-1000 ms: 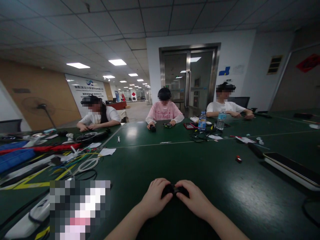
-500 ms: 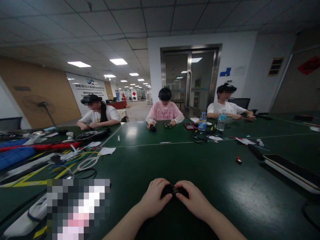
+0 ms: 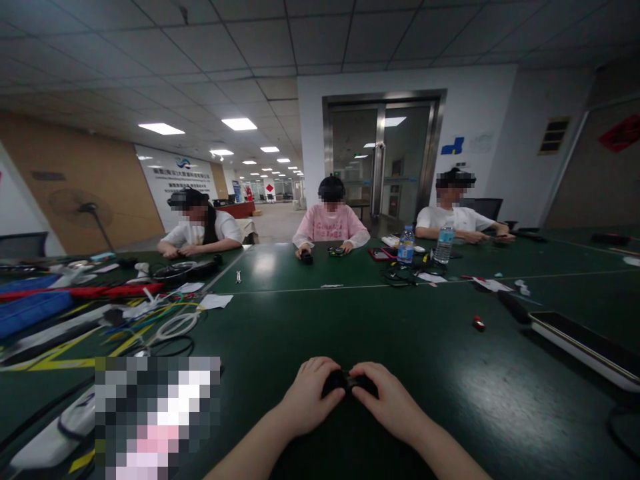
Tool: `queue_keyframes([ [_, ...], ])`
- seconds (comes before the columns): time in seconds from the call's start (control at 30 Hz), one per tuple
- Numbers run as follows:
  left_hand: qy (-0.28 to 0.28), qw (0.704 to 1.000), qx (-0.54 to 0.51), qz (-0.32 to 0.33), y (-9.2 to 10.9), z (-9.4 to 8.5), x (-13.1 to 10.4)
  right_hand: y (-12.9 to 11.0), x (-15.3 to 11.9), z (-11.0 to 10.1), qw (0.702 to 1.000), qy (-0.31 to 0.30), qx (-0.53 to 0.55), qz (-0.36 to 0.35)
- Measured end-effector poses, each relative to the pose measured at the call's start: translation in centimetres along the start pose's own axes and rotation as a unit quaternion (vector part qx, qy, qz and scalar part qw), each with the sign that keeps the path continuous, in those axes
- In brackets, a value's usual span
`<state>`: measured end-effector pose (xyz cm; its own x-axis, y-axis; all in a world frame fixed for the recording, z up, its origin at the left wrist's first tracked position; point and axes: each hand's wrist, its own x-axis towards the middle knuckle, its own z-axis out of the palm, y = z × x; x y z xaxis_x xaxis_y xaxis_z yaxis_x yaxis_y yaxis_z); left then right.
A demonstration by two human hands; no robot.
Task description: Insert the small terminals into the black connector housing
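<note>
Near the front of the dark green table (image 3: 300, 327), a small black object (image 3: 349, 382) lies between my two hands. My left hand (image 3: 313, 395) curls its fingers and thumb round the object's left end. Round the right end are the fingers and thumb of my right hand (image 3: 383, 399). The thing is dark and partly covered by my fingers, so its exact shape cannot be made out.
Cables (image 3: 175, 327), a blue tray (image 3: 35, 312) and a white device (image 3: 55, 433) crowd the left side. A small red item (image 3: 479, 323) and a black-topped white device (image 3: 583, 343) lie right. Water bottles (image 3: 443, 243) stand farther back. Three people sit across the table.
The camera view has shifted very slightly. My hands keep the same hold on the black object.
</note>
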<state>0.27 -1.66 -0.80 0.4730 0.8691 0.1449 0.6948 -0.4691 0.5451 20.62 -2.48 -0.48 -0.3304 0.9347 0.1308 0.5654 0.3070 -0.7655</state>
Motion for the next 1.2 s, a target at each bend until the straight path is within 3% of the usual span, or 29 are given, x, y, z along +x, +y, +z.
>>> queue_keyframes([
  [1.2,0.003,1.0,-0.006,-0.002,-0.01,0.02,0.04,0.14,0.18,0.13,1.0,-0.004,-0.016,-0.006],
])
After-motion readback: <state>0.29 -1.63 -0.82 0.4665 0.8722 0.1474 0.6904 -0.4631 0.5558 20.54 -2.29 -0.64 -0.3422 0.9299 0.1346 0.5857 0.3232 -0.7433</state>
